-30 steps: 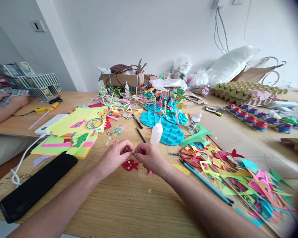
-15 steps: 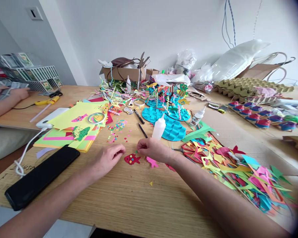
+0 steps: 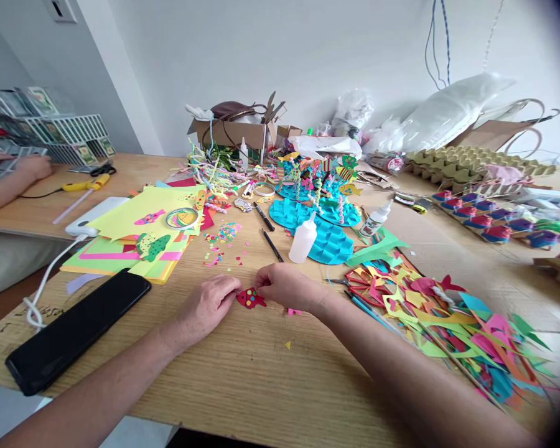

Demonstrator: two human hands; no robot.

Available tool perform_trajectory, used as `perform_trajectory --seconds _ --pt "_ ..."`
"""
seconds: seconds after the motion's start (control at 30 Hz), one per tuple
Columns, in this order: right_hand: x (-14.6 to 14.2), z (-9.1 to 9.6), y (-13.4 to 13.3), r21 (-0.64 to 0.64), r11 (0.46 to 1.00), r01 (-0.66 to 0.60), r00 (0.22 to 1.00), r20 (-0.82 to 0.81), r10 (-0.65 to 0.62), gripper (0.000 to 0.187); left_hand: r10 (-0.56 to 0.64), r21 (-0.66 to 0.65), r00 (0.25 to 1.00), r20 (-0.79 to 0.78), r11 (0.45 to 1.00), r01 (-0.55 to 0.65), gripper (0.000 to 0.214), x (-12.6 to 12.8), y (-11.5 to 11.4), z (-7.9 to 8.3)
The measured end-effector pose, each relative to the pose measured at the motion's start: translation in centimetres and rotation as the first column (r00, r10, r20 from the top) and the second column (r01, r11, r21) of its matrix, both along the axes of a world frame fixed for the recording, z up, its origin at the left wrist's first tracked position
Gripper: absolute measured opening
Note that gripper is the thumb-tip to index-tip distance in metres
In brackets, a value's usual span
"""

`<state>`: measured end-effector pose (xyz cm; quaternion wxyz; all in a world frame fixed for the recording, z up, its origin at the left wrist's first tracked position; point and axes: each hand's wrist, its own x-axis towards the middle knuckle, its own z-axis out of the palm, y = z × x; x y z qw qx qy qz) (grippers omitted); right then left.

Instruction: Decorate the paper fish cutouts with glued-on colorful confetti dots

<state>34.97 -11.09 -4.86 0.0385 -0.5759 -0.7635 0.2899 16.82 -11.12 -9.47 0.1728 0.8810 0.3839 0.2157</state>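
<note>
A red paper fish [image 3: 251,298] with several coloured dots lies on the table between my hands. My left hand [image 3: 214,298] is closed, its fingertips at the fish's head end. Fingers pinched, my right hand [image 3: 287,287] is over the fish's upper edge near the tail; anything small between its fingertips is hidden. Under the right wrist a bit of pink paper [image 3: 293,312] shows. Small paper dots [image 3: 224,233] are scattered beyond my hands. A white squeeze bottle [image 3: 303,240] and a black pen [image 3: 272,246] are just behind the right hand.
Paper sheets [image 3: 116,218] and a black case [image 3: 81,330] lie left. Blue woven paper discs [image 3: 329,241] bear decorations at the back. Paper scraps [image 3: 466,323] and scissors [image 3: 340,281] lie right. A co-worker's hand [image 3: 32,167] is at far left.
My left hand has moved right to the fish's head. My right hand, which had a small green dot at its fingertips, has come down over the fish's upper edge.
</note>
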Motion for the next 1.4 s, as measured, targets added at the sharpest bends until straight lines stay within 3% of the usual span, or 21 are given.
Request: perform_trajectory --seconds 0.9,1.4 --pt "-0.8 0.5 -0.2 -0.003 1.000 0.012 0.993 0.115 -0.012 0.015 -0.062 0.148 0.997 0.038 0.987 0.056 0.018 0.1 -0.1 -0.4" --pt "0.7 -0.8 0.4 0.057 0.998 -0.035 0.998 -0.053 0.038 0.013 -0.069 0.162 0.997 0.039 0.985 0.062 0.017 -0.1 -0.2 -0.5"
